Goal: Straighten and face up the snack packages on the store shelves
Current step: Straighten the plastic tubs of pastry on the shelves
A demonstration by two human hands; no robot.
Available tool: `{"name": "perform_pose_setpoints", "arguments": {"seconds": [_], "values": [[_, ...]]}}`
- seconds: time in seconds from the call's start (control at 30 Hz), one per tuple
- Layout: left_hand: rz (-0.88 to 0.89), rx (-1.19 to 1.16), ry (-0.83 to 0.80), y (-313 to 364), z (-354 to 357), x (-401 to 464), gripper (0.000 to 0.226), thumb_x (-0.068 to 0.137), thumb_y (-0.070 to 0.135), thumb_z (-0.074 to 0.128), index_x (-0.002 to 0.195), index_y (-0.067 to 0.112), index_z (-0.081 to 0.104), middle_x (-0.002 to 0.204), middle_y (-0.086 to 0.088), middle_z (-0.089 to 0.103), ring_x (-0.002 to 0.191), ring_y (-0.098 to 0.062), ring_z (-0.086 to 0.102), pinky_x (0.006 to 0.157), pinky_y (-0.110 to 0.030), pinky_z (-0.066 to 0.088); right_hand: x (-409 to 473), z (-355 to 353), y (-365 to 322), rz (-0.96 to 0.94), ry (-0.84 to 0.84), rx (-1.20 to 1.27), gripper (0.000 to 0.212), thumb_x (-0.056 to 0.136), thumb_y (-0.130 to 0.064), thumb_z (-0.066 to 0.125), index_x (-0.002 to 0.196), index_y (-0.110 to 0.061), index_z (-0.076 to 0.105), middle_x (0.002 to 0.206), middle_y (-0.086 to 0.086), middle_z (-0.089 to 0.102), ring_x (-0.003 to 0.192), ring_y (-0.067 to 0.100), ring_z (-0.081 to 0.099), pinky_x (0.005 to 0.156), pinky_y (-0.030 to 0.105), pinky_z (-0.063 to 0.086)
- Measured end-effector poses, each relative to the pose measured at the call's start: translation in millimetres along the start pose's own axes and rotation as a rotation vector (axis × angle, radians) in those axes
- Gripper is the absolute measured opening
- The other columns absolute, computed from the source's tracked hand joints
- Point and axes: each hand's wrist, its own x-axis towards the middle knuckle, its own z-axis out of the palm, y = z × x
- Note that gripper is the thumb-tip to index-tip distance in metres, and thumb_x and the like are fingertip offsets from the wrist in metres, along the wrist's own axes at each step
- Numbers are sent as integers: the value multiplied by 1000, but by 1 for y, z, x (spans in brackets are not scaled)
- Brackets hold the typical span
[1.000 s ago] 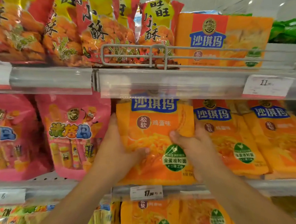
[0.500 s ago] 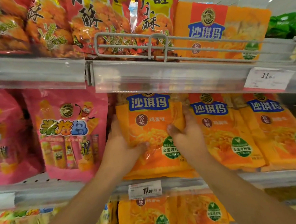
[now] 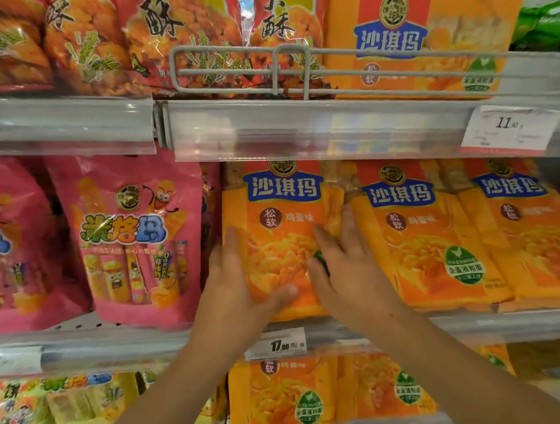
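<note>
Closest to us are 2 bare arms that reach up to the middle shelf (image 3: 476,327). The left hand (image 3: 233,280) lies flat on the left side of an orange bag (image 3: 280,231). Its fingers are straight and its thumb rests near the bottom of the bag. The right hand (image 3: 347,270) lies flat on the right side of the same bag, with the fingers spread and pointing up. Neither hand is squeezing or pinching; both are open and just pressing on the front.

The orange bag stands on the middle shelf, above a white price tag (image 3: 275,344). A pink bag (image 3: 133,240) is just beside it on the left. 2 more orange bags (image 3: 421,236) are on its right, and they lean back a bit.

This looks like the pat-it-into-place step. To do it well, I think both hands should push softly and evenly, so the bag stands straight and its front faces out. Push too hard on one side and it may turn or bump the pink bag. The bag looks soft and crinkly, so slow, gentle pushes should work best. Its bottom edge should line up with the shelf's front edge.

Farther up, the top shelf holds red bags (image 3: 169,38) behind a wire rail (image 3: 296,70).
</note>
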Motion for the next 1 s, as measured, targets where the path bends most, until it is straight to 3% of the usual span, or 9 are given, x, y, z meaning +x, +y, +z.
{"name": "perform_pose_setpoints", "arguments": {"seconds": [0.07, 0.17, 0.37, 0.47, 0.57, 0.7, 0.8, 0.9, 1.0], "values": [[-3, 67, 17, 0, 2, -3, 121, 48, 90, 57, 146, 45, 1, 157, 0, 16, 137, -25, 35, 95, -36, 42, -13, 1, -2, -16, -87, -120, 72, 96, -61, 17, 156, -22, 8, 159, 17, -22, 148, 38, -13, 119, 47, 7], [-9, 88, 48, 4, 6, 2, 121, 48, 87, 58, 147, 43, 3, 156, 2, 16, 136, -28, 38, 93, -36, 44, -15, -1, -6, -17, -158, -257, 71, 97, -59, 7, 154, -20, -10, 156, 19, -30, 145, 43, -20, 119, 51, 5], [-24, 141, 19, 7, 10, 5, 120, 53, 85, 59, 148, 46, -3, 158, 5, 11, 133, -29, 43, 93, -41, 48, -10, -11, -2, -21, -173, -394, 68, 98, -57, 7, 154, -23, -13, 159, 20, -21, 145, 42, -22, 114, 60, -16], [-48, 161, -1, 2, 9, 1, 121, 47, 91, 50, 145, 51, -9, 161, 6, 6, 136, -29, 41, 93, -43, 48, -22, -8, 2, -23, -196, -374, 70, 96, -60, 1, 152, -25, -20, 158, 15, -26, 146, 40, -19, 115, 61, -11], [-68, 147, -38, 1, 6, -2, 121, 46, 91, 52, 143, 57, -12, 163, 4, 2, 141, -28, 33, 99, -47, 44, -30, -7, 3, -45, -186, -365, 72, 92, -62, -5, 153, -25, -16, 160, 13, -23, 148, 39, -13, 117, 59, -8], [-110, 117, -92, 1, -2, -5, 119, 55, 80, 63, 144, 58, -11, 163, 3, 1, 143, -27, 29, 105, -45, 39, -36, -17, 25, -132, -139, -128, 71, 95, -65, 14, 155, -29, 4, 158, -4, -21, 149, 21, -15, 121, 47, -4], [133, 350, 26, 13, 7, -8, 108, 76, 62, 69, 149, 49, -9, 162, -7, -9, 149, -34, 4, 116, -52, 24, -39, -42, 66, -52, 61, -13, 69, 93, -66, 23, 150, -28, 32, 160, -9, 8, 147, 11, -7, 121, 41, 7], [442, 592, 27, 45, 34, -4, 78, 87, 63, 43, 154, 33, 18, 163, -11, -8, 149, -33, -13, 119, -56, 6, -42, -53, 97, 54, -47, -240, 80, 85, -75, 2, 154, -35, 0, 162, -2, -9, 148, 19, -19, 121, 45, -5], [414, 734, -77, 65, 65, -4, 79, 85, 74, 17, 154, 35, 19, 163, -6, -4, 149, -35, -11, 119, -57, 0, -50, -37, 106, 92, -39, -276, 74, 85, -75, -7, 148, -37, -13, 163, 1, -8, 150, 21, -13, 121, 46, -2]]}}
